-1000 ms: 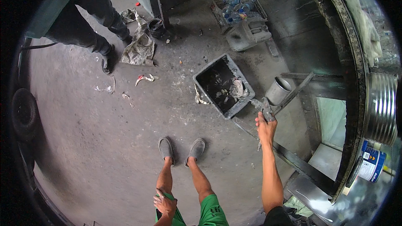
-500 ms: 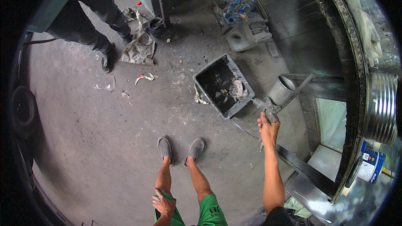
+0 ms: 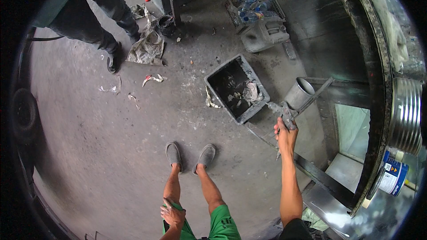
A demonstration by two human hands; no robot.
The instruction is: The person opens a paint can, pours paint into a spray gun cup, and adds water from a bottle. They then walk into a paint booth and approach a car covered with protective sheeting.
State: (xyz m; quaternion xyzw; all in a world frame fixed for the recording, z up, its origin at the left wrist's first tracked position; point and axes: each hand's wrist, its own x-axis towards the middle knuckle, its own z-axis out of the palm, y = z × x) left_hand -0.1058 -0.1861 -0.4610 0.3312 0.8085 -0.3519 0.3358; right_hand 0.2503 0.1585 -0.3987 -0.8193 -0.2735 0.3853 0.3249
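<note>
A person looks down at a grey, stained concrete floor (image 3: 111, 151), their two hands well apart. At centre right of the frame, the right hand (image 3: 286, 138), on an outstretched arm, is wrapped around a grey, residue-coated spray gun (image 3: 287, 114). Just beyond the gun, overlapping it in this view, is a grey metal cylindrical cup (image 3: 300, 92) with an uncovered mouth; whether the two are joined is hard to tell. Near the bottom centre, the left hand (image 3: 173, 214) rests on the left leg at the hem of green shorts (image 3: 222, 222), fingers loosely spread, with nothing visible in its grasp. Two grey slip-on shoes (image 3: 206, 154) stand on the floor at lower centre.

Just left of the gun, in the middle of the frame, sits a grey rectangular plastic bin (image 3: 254, 112) holding crumpled pale scraps (image 3: 251, 92). Above it, at upper centre right, a dirty grey plastic jerrycan (image 3: 260, 38) lies beside a dark mesh basket (image 3: 232, 8) of clear bottles. At upper left, another person's legs in dark trousers (image 3: 86, 18) stand by a crumpled, stained cloth (image 3: 148, 49). At the right edge are a ribbed silver metal can (image 3: 405, 115) and a blue-and-white tin (image 3: 395, 178).
</note>
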